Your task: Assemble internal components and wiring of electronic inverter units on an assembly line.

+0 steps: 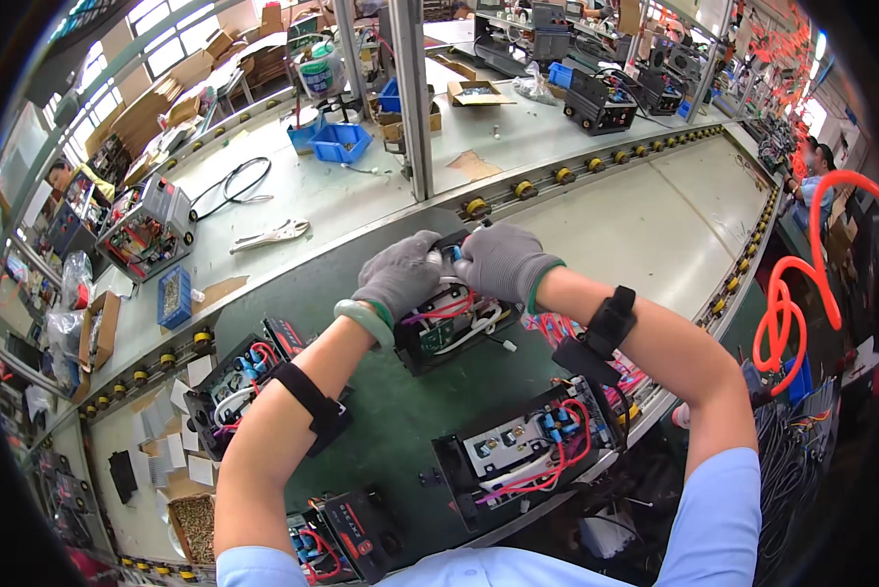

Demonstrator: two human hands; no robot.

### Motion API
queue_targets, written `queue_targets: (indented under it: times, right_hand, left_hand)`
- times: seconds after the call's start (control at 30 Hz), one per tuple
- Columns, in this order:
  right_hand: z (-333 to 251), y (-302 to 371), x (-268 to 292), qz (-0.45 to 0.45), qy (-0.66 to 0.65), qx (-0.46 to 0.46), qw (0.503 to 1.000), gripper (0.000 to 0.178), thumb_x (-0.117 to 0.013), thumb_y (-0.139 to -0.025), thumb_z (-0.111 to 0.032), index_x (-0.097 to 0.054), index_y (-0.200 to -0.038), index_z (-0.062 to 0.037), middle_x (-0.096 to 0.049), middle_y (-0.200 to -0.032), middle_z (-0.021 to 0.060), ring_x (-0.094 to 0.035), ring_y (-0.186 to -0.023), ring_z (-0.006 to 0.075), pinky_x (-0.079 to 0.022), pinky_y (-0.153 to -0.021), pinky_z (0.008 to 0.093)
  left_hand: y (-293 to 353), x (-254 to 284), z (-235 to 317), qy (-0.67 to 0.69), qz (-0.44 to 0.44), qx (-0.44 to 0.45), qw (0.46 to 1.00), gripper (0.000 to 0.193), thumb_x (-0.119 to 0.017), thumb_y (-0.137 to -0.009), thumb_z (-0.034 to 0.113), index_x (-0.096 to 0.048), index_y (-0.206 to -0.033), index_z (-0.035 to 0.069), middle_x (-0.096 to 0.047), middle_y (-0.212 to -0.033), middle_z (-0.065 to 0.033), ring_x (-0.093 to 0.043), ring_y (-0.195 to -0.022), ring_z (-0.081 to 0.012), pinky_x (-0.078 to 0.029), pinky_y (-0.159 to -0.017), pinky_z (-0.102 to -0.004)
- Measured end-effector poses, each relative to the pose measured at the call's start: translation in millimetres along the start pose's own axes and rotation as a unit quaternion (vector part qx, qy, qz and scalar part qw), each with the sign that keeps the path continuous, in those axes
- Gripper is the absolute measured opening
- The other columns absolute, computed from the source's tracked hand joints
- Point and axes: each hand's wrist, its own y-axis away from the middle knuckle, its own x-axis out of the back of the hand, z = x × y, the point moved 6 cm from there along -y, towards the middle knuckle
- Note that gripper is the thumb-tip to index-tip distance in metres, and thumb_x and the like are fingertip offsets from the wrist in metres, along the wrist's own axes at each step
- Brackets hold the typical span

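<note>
Both hands wear grey knit gloves and meet at the far end of an open electrical unit, whose white cables, red and magenta wires and green circuit board show. My left hand is closed over its far left edge, the fingers curled around something hidden. Beside it, my right hand pinches at the same end, thumb and fingers together. A small blue part shows between the two hands; whether either one grips it cannot be seen. A loose white connector hangs from the near side of the unit.
Similar open units stand at the near right, left and lower left on the green work surface. Beyond lie locking pliers, a blue bin and a metal post. A red coiled hose hangs at right.
</note>
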Motion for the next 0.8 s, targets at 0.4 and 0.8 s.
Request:
queue_targets:
  times: [0.4,0.8]
  right_hand:
    - [-5,-8,-16,0.011,0.038,-0.045,0.998,0.036,-0.062,-0.084,-0.041,-0.073,-0.085,-0.0067,-0.071,-0.084,0.0174,-0.068,-0.085,0.0367,-0.054,-0.079,0.0454]
    - [6,-1,3,0.049,-0.011,-0.094,0.994,0.034,-0.063,-0.085,-0.040,-0.072,-0.075,-0.0089,-0.067,-0.070,0.0148,-0.067,-0.070,0.0335,-0.051,-0.067,0.0447]
  left_hand:
    - [4,4,-1,-0.025,-0.012,0.013,1.000,0.036,-0.050,-0.092,0.031,-0.061,-0.123,0.015,-0.068,-0.113,-0.0152,-0.063,-0.110,-0.0340,-0.047,-0.097,-0.0447]
    - [3,5,-6,-0.045,0.016,-0.013,0.999,0.028,-0.050,-0.091,0.028,-0.062,-0.107,0.008,-0.069,-0.108,-0.0158,-0.066,-0.105,-0.0342,-0.049,-0.090,-0.0468]
